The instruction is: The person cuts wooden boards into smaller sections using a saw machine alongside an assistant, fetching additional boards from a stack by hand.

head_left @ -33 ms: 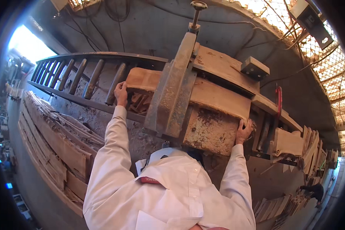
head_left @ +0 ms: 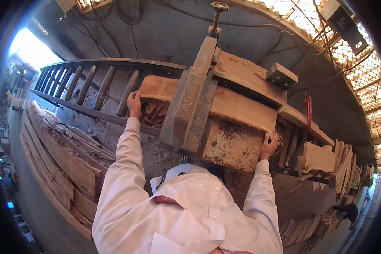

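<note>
A wooden board [head_left: 241, 109] with a rough near edge runs behind the dusty metal column [head_left: 183, 114] of a woodworking machine and shows on both sides of it. My left hand [head_left: 134, 104] grips its left end, thumb and fingers closed at the corner. At the right end, my right hand [head_left: 269, 145] is closed on the other corner, with the fingertips partly hidden. Beneath the board's right part lies a rust-stained machine table [head_left: 228, 146]. Along the far side stands a straight wooden fence [head_left: 246, 73]. Any blade is hidden by the column.
A roller conveyor [head_left: 84, 86] extends left. Wood scraps [head_left: 155, 113] lie below the board's left part. Stacked planks [head_left: 67, 169] fill the near left. Right of the table are a red clamp [head_left: 308, 112] and a wood piece [head_left: 318, 157]. Another person [head_left: 348, 210] is far right.
</note>
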Demonstrator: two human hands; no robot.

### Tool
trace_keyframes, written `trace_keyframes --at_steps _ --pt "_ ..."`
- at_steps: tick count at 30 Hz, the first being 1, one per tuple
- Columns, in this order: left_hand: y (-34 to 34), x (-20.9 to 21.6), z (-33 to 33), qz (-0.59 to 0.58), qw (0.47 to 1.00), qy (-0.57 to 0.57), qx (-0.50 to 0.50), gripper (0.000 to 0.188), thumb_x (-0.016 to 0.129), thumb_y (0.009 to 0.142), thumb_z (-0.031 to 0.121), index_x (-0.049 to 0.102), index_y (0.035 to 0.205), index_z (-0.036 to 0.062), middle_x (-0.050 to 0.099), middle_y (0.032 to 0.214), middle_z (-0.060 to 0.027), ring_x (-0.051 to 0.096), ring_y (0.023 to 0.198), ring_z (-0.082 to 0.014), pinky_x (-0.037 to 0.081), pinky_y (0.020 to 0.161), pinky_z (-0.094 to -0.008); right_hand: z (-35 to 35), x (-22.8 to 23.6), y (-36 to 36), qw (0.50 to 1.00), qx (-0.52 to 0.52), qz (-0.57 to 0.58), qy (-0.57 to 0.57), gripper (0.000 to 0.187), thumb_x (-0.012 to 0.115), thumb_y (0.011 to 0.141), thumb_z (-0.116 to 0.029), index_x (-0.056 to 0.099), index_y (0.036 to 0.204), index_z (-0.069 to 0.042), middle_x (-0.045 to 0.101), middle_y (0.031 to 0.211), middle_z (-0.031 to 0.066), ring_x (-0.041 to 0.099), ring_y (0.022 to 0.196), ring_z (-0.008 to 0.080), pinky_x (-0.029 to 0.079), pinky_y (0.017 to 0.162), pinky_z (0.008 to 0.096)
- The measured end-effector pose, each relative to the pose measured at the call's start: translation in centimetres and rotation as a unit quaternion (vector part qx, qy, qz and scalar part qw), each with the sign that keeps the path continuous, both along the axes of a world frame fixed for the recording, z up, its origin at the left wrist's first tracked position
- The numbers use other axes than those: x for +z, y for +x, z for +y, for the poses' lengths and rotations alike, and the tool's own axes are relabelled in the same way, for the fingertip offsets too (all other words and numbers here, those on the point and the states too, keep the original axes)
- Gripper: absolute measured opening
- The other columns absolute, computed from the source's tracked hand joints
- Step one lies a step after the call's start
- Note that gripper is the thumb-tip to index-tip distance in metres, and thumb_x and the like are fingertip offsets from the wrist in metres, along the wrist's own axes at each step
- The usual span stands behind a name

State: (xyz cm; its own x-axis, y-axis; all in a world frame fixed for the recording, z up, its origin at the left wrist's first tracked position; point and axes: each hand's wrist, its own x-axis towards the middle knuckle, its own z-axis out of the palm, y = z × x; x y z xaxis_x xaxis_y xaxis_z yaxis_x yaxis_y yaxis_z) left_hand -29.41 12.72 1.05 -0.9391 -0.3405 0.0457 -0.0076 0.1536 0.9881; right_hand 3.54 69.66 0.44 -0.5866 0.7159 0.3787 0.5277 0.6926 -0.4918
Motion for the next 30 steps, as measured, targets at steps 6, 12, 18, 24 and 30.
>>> trace_keyframes --at_steps 6,12,18,24,30 --pt "-0.3 0.0 0.2 -0.039 0.999 0.008 0.006 0.03 0.061 0.092 0.021 0.064 0.107 -0.0038 0.066 0.098 -0.0076 0.058 0.09 -0.0131 0.045 0.08 -0.0267 -0.3 -0.3 -0.3 1.0 -0.006 -0.012 -0.014 0.061 0.057 0.09 -0.044 0.049 0.132 -0.001 0.047 0.139 0.0176 0.037 0.134 0.0316 0.022 0.113 0.0441" --pt "-0.6 -0.3 -0.7 -0.102 0.984 0.125 -0.07 0.032 0.062 0.092 0.021 0.059 0.111 -0.0047 0.063 0.105 -0.0102 0.06 0.089 -0.0169 0.05 0.081 -0.0322 -0.5 0.1 -0.3 1.0 -0.005 -0.027 -0.016 0.059 0.056 0.091 -0.043 0.048 0.132 -0.001 0.046 0.14 0.0171 0.036 0.135 0.031 0.022 0.113 0.0435" --pt "-0.9 0.2 -1.2 -0.184 0.944 0.212 -0.172 0.036 0.063 0.092 0.025 0.057 0.116 -0.0003 0.062 0.109 -0.009 0.062 0.093 -0.0193 0.055 0.076 -0.0394 -1.1 0.9 -0.3 1.0 -0.007 -0.029 -0.011 0.058 0.056 0.092 -0.043 0.049 0.13 0.0 0.047 0.139 0.0167 0.037 0.134 0.0321 0.023 0.113 0.0428" --pt "-0.5 1.5 -0.2 -0.208 0.896 0.295 -0.257 0.037 0.06 0.093 0.028 0.054 0.123 0.0061 0.063 0.111 -0.0081 0.064 0.098 -0.0232 0.056 0.077 -0.0415 0.0 0.6 -0.3 0.999 -0.009 -0.047 -0.013 0.059 0.056 0.092 -0.043 0.048 0.13 0.001 0.044 0.141 0.017 0.037 0.133 0.0331 0.023 0.112 0.0417" --pt "-0.4 -1.1 -1.7 -0.188 0.902 0.304 -0.244 0.037 0.06 0.093 0.028 0.053 0.123 0.0078 0.063 0.111 -0.0075 0.064 0.097 -0.0251 0.056 0.077 -0.0418 -8.0 1.2 -3.1 0.961 -0.156 0.204 -0.1 0.058 0.066 0.088 -0.035 0.048 0.128 0.003 0.05 0.128 0.021 0.051 0.115 0.0314 0.041 0.095 0.0393"
